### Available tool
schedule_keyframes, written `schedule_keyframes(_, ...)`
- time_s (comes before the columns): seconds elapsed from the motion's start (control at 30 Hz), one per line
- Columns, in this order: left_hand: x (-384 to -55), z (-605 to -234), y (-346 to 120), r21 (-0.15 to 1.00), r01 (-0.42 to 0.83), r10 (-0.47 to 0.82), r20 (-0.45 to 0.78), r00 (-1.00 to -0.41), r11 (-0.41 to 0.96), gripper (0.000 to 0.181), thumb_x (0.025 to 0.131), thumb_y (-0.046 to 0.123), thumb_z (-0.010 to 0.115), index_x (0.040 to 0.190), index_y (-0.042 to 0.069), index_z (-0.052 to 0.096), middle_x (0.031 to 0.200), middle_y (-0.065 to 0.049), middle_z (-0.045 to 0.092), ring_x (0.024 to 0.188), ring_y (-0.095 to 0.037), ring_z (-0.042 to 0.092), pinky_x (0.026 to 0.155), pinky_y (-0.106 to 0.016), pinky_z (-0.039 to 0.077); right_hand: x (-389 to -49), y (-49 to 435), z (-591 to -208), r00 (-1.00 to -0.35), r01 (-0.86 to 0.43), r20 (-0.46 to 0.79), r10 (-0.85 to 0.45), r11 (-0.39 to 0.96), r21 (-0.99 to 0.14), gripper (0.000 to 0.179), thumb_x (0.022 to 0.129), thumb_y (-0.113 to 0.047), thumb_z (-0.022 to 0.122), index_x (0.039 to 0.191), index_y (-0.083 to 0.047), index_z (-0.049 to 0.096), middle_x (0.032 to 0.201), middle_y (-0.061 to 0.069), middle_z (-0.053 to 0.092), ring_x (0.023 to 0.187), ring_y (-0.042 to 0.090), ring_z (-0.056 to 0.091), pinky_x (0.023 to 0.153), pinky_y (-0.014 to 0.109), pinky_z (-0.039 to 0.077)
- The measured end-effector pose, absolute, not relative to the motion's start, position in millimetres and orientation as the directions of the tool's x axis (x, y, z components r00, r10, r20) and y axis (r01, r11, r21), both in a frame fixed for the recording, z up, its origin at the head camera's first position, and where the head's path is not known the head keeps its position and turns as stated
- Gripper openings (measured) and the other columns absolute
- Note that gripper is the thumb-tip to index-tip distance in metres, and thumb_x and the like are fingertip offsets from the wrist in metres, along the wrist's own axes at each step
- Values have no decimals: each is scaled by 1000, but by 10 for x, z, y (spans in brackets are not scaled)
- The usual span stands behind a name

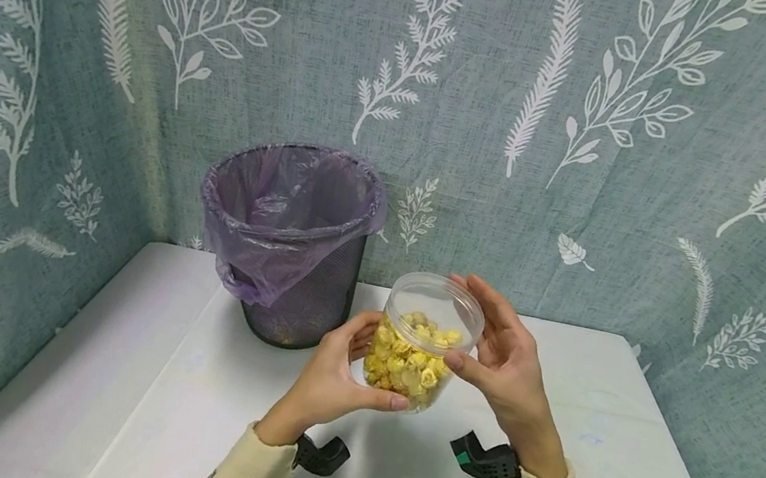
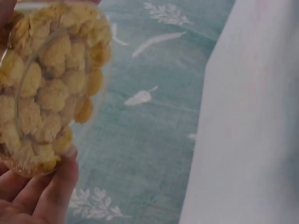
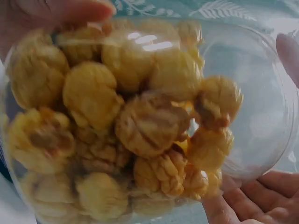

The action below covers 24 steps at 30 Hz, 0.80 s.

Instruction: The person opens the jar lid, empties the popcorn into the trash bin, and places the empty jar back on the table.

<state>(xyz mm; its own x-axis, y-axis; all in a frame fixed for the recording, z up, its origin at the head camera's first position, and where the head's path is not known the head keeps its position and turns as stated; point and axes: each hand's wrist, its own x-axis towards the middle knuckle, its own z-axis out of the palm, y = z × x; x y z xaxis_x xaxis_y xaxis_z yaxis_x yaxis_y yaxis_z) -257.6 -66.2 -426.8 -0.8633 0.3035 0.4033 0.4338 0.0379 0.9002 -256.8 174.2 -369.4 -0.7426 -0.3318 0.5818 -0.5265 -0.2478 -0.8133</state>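
Note:
A clear plastic jar [image 1: 426,310], partly filled with yellow popcorn [image 1: 408,362], is held up above the table and tilted. My left hand [image 1: 329,378] grips its lower part, thumb along the near side and fingers behind. Around the wide rim, my right hand [image 1: 507,361] holds the jar from the right, thumb in front and fingers at the far side. The left wrist view shows the jar's base [image 2: 51,93] with popcorn pressed against it. Round popcorn pieces [image 3: 149,121] fill much of the right wrist view. Whether a clear lid covers the mouth, I cannot tell.
A black mesh bin [image 1: 304,302] lined with a purple plastic bag [image 1: 274,255] stands at the back left of the white table [image 1: 592,443]. Green leaf-patterned cloth [image 1: 479,120] hangs behind and at both sides.

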Motion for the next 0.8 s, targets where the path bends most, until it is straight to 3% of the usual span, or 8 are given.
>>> schedule_keyframes(0.17, -2554, -4271, -634, 882, 459, 190, 436, -880, 101, 90, 69, 18, 101, 145, 13, 54, 134, -1, 67, 124, -20, 63, 107, -53, 50, -2521, 1600, -3702, -782, -577, 596, -181, -154, -802, 82, 91, -3, 83, 157, 9, 36, 159, 27, 42, 147, 26, 43, 121, 30, 33)
schedule_keyframes(0.3, -2555, -4273, -608, 859, 479, 107, 468, -878, 179, 92, 65, 22, 104, 142, 10, 55, 132, -4, 68, 121, -19, 64, 104, -52, 52, -2489, 1430, -3713, -807, -590, 589, -45, 0, -808, 78, 86, 10, 81, 153, 9, 41, 154, 23, 48, 144, 30, 46, 121, 30, 34)
schedule_keyframes(0.4, -2562, -4279, -606, 853, 483, 95, 473, -876, 198, 93, 65, 24, 104, 142, 8, 55, 132, -6, 68, 121, -21, 64, 103, -53, 52, -2481, 1361, -3724, -823, -567, 567, -6, 44, -822, 78, 85, 15, 79, 152, 10, 41, 153, 22, 50, 145, 32, 46, 121, 29, 34)
schedule_keyframes(0.6, -2568, -4258, -663, 882, 450, 179, 424, -888, 140, 91, 68, 19, 102, 145, 10, 54, 134, -4, 67, 124, -21, 63, 107, -55, 49, -2504, 1467, -3723, -835, -535, 540, -104, -75, -842, 78, 89, 13, 76, 156, 10, 36, 157, 24, 45, 147, 29, 43, 119, 29, 35)
schedule_keyframes(0.8, -2587, -4237, -728, 908, 414, 301, 378, -875, 60, 87, 71, 14, 99, 146, 9, 54, 134, -3, 68, 126, -20, 63, 109, -50, 48, -2537, 1654, -3700, -781, -517, 565, -267, -233, -824, 78, 95, -1, 77, 159, 9, 33, 160, 22, 43, 147, 23, 45, 119, 31, 37)
